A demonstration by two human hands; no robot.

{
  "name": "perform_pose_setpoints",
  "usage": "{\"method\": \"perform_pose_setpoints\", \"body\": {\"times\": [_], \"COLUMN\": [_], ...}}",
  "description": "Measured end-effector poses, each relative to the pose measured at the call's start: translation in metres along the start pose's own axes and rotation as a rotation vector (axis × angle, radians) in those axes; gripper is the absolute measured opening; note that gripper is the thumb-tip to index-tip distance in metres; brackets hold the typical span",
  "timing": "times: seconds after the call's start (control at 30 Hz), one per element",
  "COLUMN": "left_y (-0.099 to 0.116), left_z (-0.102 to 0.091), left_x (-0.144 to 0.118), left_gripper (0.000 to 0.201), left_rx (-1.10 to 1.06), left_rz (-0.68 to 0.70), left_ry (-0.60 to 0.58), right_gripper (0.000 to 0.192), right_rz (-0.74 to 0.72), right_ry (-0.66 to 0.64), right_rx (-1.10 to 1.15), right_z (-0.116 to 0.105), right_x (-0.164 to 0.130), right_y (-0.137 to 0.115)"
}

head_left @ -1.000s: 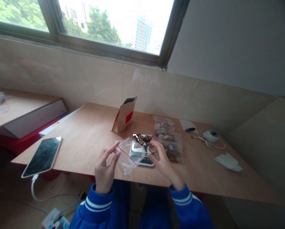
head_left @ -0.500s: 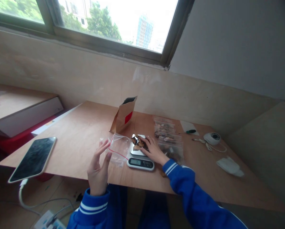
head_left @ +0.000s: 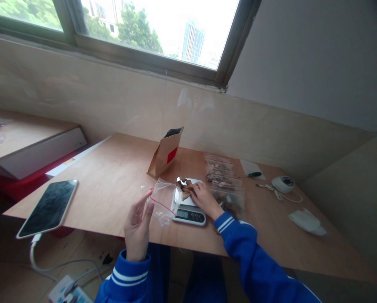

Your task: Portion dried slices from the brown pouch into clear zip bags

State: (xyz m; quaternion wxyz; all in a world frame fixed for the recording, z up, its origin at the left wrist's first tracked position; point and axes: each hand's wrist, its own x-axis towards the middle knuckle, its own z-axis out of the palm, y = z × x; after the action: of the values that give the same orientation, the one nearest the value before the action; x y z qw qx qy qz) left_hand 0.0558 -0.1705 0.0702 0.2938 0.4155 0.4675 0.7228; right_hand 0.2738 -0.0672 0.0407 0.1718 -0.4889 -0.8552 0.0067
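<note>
A small clear zip bag (head_left: 161, 201) with a red seal line is being held up at its edge by the fingertips of the left hand (head_left: 139, 225), just beside the left side of the kitchen scale (head_left: 188, 207); its mouth is being kept turned toward the scale, so the opening is facing the pieces. The film is looking thin, soft and crumpled. The dark brown dried pieces (head_left: 185, 188) on the shiny metal plate of the scale are being touched by the right hand (head_left: 204, 198), whose fingers are curled over them (whether a piece is already being pinched cannot be told). The scale itself is flat and white, with a small display at the front, and it is being carried by the pale wooden table (head_left: 112, 189). Behind it a brown paper pouch (head_left: 164, 152) is standing open, and to the right several filled clear bags (head_left: 223, 181) are lying in a row.
</note>
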Motion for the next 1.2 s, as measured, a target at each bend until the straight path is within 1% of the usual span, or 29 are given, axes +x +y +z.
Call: {"method": "perform_pose_setpoints", "body": {"times": [0.1, 0.2, 0.27, 0.33, 0.37, 0.43, 0.47, 0.53, 0.57, 0.63, 0.7, 0.73, 0.8, 0.87, 0.93, 1.0, 1.1, 1.13, 1.2], "left_y": [0.0, -0.001, -0.002, -0.004, -0.005, -0.007, -0.008, -0.009, -0.009, -0.01, -0.011, -0.012, -0.013, -0.014, -0.013, -0.012, -0.011, -0.011, -0.013], "left_z": [0.004, 0.007, 0.01, 0.013, 0.016, 0.021, 0.024, 0.03, 0.032, 0.037, 0.04, 0.041, 0.042, 0.043, 0.044, 0.043, 0.039, 0.036, 0.031], "left_x": [-0.003, -0.004, -0.003, -0.002, -0.001, 0.001, 0.002, 0.004, 0.004, 0.004, 0.002, 0.001, -0.002, -0.005, -0.006, -0.006, -0.003, -0.001, 0.002], "left_gripper": [0.034, 0.035, 0.035, 0.035, 0.036, 0.036, 0.037, 0.037, 0.036, 0.035, 0.035, 0.036, 0.037, 0.036, 0.037, 0.037, 0.039, 0.039, 0.04], "left_rx": [-0.046, -0.063, -0.071, -0.087, -0.098, -0.118, -0.128, -0.152, -0.169, -0.209, -0.247, -0.266, -0.311, -0.365, -0.414, -0.45, -0.489, -0.497, -0.504], "left_rz": [-0.043, -0.083, -0.099, -0.116, -0.127, -0.141, -0.14, -0.126, -0.118, -0.109, -0.125, -0.139, -0.18, -0.225, -0.259, -0.279, -0.306, -0.315, -0.329], "left_ry": [-0.014, -0.032, -0.041, -0.054, -0.062, -0.079, -0.087, -0.103, -0.108, -0.116, -0.125, -0.13, -0.137, -0.119, -0.072, -0.008, 0.085, 0.112, 0.152], "right_gripper": [0.029, 0.027, 0.025, 0.025, 0.028, 0.033, 0.034, 0.033, 0.03, 0.024, 0.019, 0.017, 0.015, 0.014, 0.013, 0.022, 0.045, 0.05, 0.054], "right_rz": [0.042, 0.097, 0.171, 0.291, 0.36, 0.457, 0.465, 0.44, 0.426, 0.432, 0.463, 0.472, 0.454, 0.4, 0.333, 0.282, 0.201, 0.187, 0.199], "right_ry": [0.041, 0.144, 0.259, 0.354, 0.368, 0.301, 0.227, 0.062, -0.013, -0.124, -0.176, -0.178, -0.142, -0.077, -0.043, -0.074, -0.168, -0.157, -0.046], "right_rx": [0.008, 0.143, 0.325, 0.597, 0.768, 1.104, 1.236, 1.362, 1.362, 1.289, 1.169, 1.088, 0.866, 0.623, 0.471, 0.448, 0.571, 0.637, 0.779], "right_z": [0.0, -0.013, -0.029, -0.05, -0.061, -0.082, -0.091, -0.103, -0.106, -0.107, -0.102, -0.099, -0.092, -0.085, -0.081, -0.081, -0.085, -0.087, -0.089], "right_x": [0.002, 0.007, 0.011, 0.017, 0.019, 0.024, 0.026, 0.029, 0.03, 0.032, 0.033, 0.034, 0.037, 0.04, 0.044, 0.047, 0.047, 0.046, 0.044], "right_y": [0.002, -0.001, -0.008, -0.022, -0.031, -0.05, -0.059, -0.075, -0.081, -0.089, -0.093, -0.094, -0.097, -0.102, -0.108, -0.114, -0.116, -0.115, -0.108]}}
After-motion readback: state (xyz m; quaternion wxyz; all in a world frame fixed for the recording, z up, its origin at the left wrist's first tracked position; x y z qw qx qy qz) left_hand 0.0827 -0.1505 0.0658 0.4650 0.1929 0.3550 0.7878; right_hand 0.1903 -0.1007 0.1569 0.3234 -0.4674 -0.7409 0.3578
